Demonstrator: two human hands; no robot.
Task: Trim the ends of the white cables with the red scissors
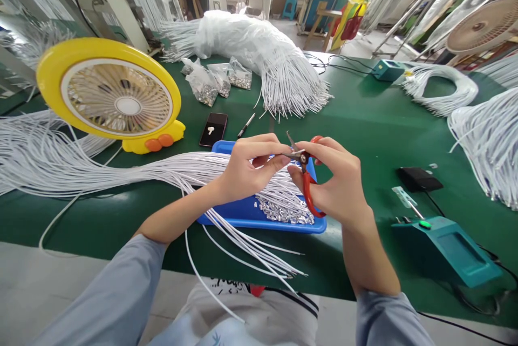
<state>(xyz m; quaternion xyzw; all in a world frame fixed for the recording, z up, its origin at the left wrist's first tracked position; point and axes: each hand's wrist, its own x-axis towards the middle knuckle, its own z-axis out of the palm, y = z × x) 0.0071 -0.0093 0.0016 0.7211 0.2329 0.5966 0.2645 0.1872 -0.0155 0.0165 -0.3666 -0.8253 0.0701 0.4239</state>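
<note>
Clearly, the red-handled scissors [303,158] were at the centre, held up over the right part of a blue tray [279,225], their blades parted, with a short white cable tip [298,152] lying at them. The right hand [340,178] had its fingers wrapped about the handles, while the left hand [254,161] had thumb and forefinger pinched together right beside the blades, seemingly on that cable, though the grip hid most of it. Working well there probably meant keeping the left fingertips back from the cutting edges, steadying the tip and squeezing gently, since so little of it showed past the pinch. Below, small silvery metal pieces [283,212] were heaped in the tray beside the ends of a cable bundle [149,174], which ran leftward across the green desk [364,146]. Loose strands [243,239] spilled over the tray's near-left corner, and one hung beyond the desk's near edge, where the left sleeve [113,286] could have snagged it. A yellow fan [128,106] stood just behind the bundle; beyond the tray lay a phone [213,129] and a pen [246,125]. The roomiest stretch seemed rightward, between the tray and a teal device [449,251].
</note>
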